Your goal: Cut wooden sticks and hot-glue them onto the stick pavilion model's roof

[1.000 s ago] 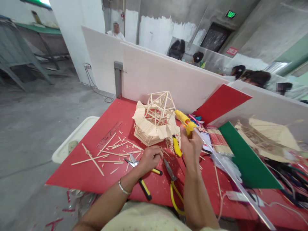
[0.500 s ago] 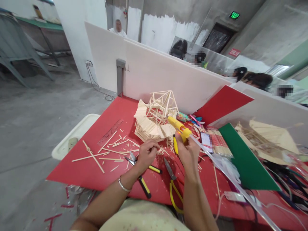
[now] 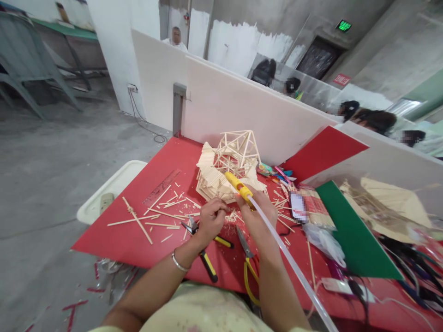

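Observation:
My right hand [image 3: 260,216] is wrapped round a yellow hot glue gun [image 3: 236,184], whose nozzle points up and left. A long clear glue stick [image 3: 289,258] runs out of its back toward me. Beside it, my left hand [image 3: 210,220] is closed with curled fingers; anything pinched in them is too small to make out. Just beyond both hands stands a model of thin wooden sticks [image 3: 212,177], with ribbed slatted panels round an open stick frame. Pliers with yellow-black handles [image 3: 208,267] lie under my left wrist. Yellow-handled scissors [image 3: 248,267] lie between my forearms.
Loose sticks [image 3: 138,221] and scraps litter the red table board [image 3: 104,246], with a clear ruler [image 3: 161,186]. To the right are a phone [image 3: 298,207], bundled sticks [image 3: 316,210], a plastic bag [image 3: 325,242] and a green board [image 3: 363,240]. A white partition [image 3: 238,108] rises behind; people sit beyond it.
The glue gun in my right hand has moved left and its nozzle has dropped over the front slatted panels. My left hand has barely moved. The view has shifted slightly.

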### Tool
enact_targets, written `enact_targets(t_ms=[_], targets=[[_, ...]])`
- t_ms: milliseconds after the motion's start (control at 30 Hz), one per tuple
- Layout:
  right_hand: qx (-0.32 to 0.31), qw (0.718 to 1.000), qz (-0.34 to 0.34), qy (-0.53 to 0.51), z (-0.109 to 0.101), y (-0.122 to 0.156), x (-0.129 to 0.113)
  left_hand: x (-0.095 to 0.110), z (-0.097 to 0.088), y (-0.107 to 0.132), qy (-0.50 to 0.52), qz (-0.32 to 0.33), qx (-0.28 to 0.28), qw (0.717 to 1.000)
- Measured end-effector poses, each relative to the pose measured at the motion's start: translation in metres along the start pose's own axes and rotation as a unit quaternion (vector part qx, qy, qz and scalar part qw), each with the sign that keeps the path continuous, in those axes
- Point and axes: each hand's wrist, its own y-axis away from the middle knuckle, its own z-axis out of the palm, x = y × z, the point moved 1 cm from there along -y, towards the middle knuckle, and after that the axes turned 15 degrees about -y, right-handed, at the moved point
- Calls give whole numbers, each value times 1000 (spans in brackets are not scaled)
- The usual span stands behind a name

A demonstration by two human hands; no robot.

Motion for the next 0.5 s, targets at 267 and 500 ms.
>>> enact_targets(t_ms=[267, 500], targets=[[-87, 992, -37, -78, -4, -3, -24, 0, -6, 1, -13, -11, 54, 998], [-2, 998, -51, 23, -33, -33, -31, -3, -7, -1, -20, -24, 55, 998]])
